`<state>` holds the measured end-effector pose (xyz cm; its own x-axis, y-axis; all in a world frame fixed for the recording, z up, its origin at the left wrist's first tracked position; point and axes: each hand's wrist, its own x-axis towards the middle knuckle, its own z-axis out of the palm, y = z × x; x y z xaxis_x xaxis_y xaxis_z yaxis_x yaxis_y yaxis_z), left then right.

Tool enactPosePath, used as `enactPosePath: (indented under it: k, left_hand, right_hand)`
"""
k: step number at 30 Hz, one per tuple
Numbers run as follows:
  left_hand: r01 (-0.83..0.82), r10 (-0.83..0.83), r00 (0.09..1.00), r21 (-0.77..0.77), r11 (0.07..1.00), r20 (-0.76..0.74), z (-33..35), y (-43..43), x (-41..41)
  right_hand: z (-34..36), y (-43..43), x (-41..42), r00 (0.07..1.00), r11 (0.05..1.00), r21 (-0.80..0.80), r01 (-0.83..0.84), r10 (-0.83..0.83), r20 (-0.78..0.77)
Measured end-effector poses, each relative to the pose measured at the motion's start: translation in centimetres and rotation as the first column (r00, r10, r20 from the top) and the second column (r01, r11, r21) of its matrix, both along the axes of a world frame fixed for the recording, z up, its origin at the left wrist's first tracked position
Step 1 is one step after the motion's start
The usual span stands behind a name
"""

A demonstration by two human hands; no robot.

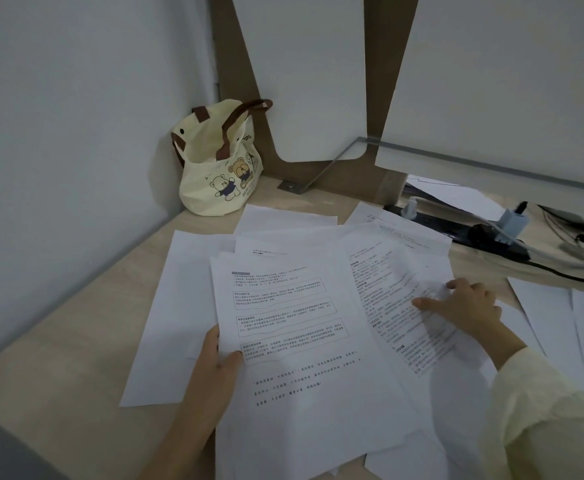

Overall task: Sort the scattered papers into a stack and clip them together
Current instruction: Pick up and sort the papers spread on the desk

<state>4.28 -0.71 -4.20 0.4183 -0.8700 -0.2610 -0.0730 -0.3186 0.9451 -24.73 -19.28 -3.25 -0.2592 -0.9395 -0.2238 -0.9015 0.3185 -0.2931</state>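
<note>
Papers point(318, 393) aren't stacked: we see them fanned loose and overlapping across the middle of the worktop point(58, 323), edges at different angles. More blank sheets point(560, 323) lie off to the right, apart from the main spread.

Left hand point(214, 362) grips the left edge of the front sheet point(283, 323), thumb on top of the printed side and the other fingers under it. That sheet has boxed text blocks and lies on top of the pile. A blank sheet point(172, 306) sticks out to the left from beneath it.

Right hand point(463, 303) rests on the right sheet point(387, 282), a page of dense print that overlaps the front sheet's right edge. Index finger lies straight on the paper. The print around the other fingers is smeared, so we can't tell whether they pinch the page or only press on it.

A pale yellow sleeve point(543, 427) covers the right forearm; the left forearm is bare.

Back left corner: 1 cream tote bag point(217, 168) with bear print and brown handles, standing against the wall. Back right: 1 black power strip point(456, 226) with plugs and cables, just past the far edge of the papers.
</note>
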Motion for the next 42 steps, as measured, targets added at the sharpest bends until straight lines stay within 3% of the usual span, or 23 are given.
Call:
enactPosePath:
  k: [7, 10, 13, 16, 18, 20, 22, 23, 28, 32, 34, 38, 42]
  left_hand:
    - [-0.006, 0.007, 0.999, -0.02, 1.0, 0.052, -0.6, 0.2, -0.6]
    - [-0.015, 0.017, 0.998, -0.018, 1.0, 0.063, -0.8, 0.1, -0.6]
    - [-0.023, 0.025, 0.998, -0.043, 0.999, 0.053, -0.7, 0.0, -1.0]
    - [-0.017, 0.019, 1.0, -0.079, 0.997, 0.022, -0.7, 0.5, -1.8]
    - [0.002, -0.002, 1.0, -0.08, 0.997, -0.009, -0.9, 0.8, -2.4]
    - [0.029, -0.033, 0.998, -0.073, 0.997, -0.048, -1.1, 1.1, -2.9]
    - [0.053, -0.06, 0.994, -0.079, 0.995, -0.09, -1.0, 1.1, -3.3]
    - [0.05, -0.061, 0.99, -0.083, 0.995, -0.124, -1.0, 1.0, -3.4]
    - [0.055, -0.115, 0.905, -0.155, 0.986, -0.409, -0.4, 1.0, -4.1]
    - [0.101, -0.118, 0.839, -0.061, 0.993, -0.531, -0.4, 1.0, -4.9]
    - [0.161, -0.158, 0.863, -0.035, 0.986, -0.479, -0.4, 0.8, -5.2]
    - [0.221, -0.226, 0.949, -0.046, 0.974, -0.219, -1.0, 0.8, -5.9]
    - [0.109, -0.113, 0.992, -0.067, 0.992, -0.063, -0.1, 1.1, -5.8]
  right_hand:
    - [0.4, 1.7, 0.3, 0.996, 0.977, -0.21, -0.019, 0.036, 0.077]
    - [2.2, 3.0, 0.1, 0.996, 0.901, -0.428, -0.068, 0.087, 0.026]
    - [4.8, 4.7, 0.1, 0.974, 0.788, -0.616, 0.002, 0.137, 0.179]
    - [7.7, 7.0, 0.3, 0.844, 0.666, -0.702, 0.25, 0.205, 0.495]
    - [8.9, 8.5, 0.0, 0.737, 0.603, -0.696, 0.39, 0.248, 0.628]
    - [9.3, 9.2, -0.5, 0.623, 0.669, -0.597, 0.442, 0.25, 0.741]
    - [8.8, 9.6, -0.9, 0.517, 0.813, -0.414, 0.409, 0.167, 0.84]
    - [8.2, 9.9, -1.1, 0.513, 0.864, -0.341, 0.371, 0.115, 0.851]
    - [4.4, 12.0, -0.5, 0.757, 0.938, -0.296, 0.182, 0.059, 0.651]
    - [1.1, 13.5, 0.1, 0.847, 0.97, -0.238, 0.051, 0.084, 0.525]
    - [-0.1, 13.9, 0.2, 0.875, 0.973, -0.229, -0.028, 0.135, 0.466]
    - [-0.6, 14.4, 0.5, 0.863, 0.972, -0.2, -0.125, 0.206, 0.462]
    - [-0.2, 13.1, -0.7, 0.823, 0.963, -0.249, 0.103, 0.058, 0.565]
